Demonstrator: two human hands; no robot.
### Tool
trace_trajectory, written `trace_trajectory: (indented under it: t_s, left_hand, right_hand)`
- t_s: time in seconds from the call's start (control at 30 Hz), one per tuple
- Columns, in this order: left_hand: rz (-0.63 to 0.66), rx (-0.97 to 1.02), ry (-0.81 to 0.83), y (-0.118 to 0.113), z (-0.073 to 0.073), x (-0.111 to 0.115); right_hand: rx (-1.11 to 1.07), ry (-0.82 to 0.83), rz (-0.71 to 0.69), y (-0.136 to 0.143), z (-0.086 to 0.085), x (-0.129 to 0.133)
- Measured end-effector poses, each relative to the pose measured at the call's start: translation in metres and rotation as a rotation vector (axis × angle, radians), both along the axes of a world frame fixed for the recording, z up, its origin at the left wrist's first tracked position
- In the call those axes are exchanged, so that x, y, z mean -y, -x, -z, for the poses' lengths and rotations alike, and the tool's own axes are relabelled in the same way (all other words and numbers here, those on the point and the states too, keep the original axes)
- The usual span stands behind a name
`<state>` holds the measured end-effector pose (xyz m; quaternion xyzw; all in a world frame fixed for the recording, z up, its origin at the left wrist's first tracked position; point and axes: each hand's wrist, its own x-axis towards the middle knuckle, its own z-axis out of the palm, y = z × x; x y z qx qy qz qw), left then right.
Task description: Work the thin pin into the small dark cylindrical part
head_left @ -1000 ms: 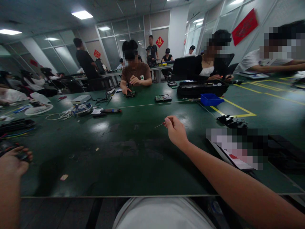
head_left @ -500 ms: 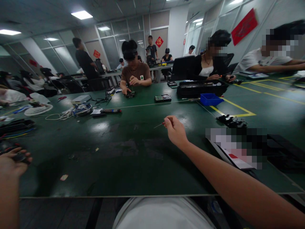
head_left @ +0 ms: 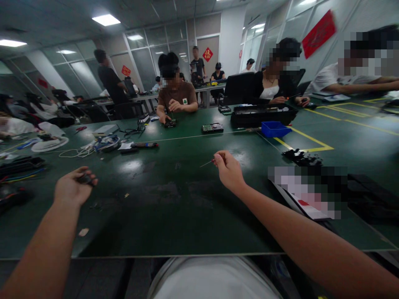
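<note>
Over the left part of the green table (head_left: pixel 162 232), my left hand (head_left: pixel 73 187) is closed around a small dark object (head_left: pixel 85 179); fingers cover much of it, and its kind cannot be made out. Near the middle, my right hand (head_left: pixel 228 168) pinches a thin screwdriver (head_left: pixel 206 163) by its red handle. Its slim metal shaft points left and slightly down, its tip in the air, touching nothing. The two hands are well apart.
Ahead lie a bare circuard-backed drive (head_left: pixel 212 128), a blue bin (head_left: pixel 275 129) and a long black tray (head_left: pixel 263 116). A larger screwdriver (head_left: pixel 146 145) and tangled cables (head_left: pixel 106 143) are at left. Papers (head_left: pixel 307 199) lie right. Across the table a person (head_left: pixel 177 93) works on a small device.
My left hand has moved in from the far left edge toward the middle, bringing the small dark object with it. My right hand and its screwdriver have stayed almost still.
</note>
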<state>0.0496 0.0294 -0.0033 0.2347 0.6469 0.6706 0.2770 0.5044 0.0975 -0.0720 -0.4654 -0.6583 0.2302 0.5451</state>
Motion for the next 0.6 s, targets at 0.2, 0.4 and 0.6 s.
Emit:
trace_trajectory:
  t_s: [0.2,0.4,0.6]
  left_hand:
    - [0.5,-0.038,0.087,-0.128,0.019,-0.043]
    - [0.89,-0.509,0.118,-0.224,0.041,-0.061]
    - [1.045,-0.759,0.039,-0.27,0.051,-0.052]
  right_hand:
    - [-0.033,0.021,-0.057,-0.002,-0.006,0.004]
    - [-0.124,0.079,-0.13,-0.001,-0.012,0.011]
    - [-0.312,0.064,-0.123,-0.001,-0.016,0.012]
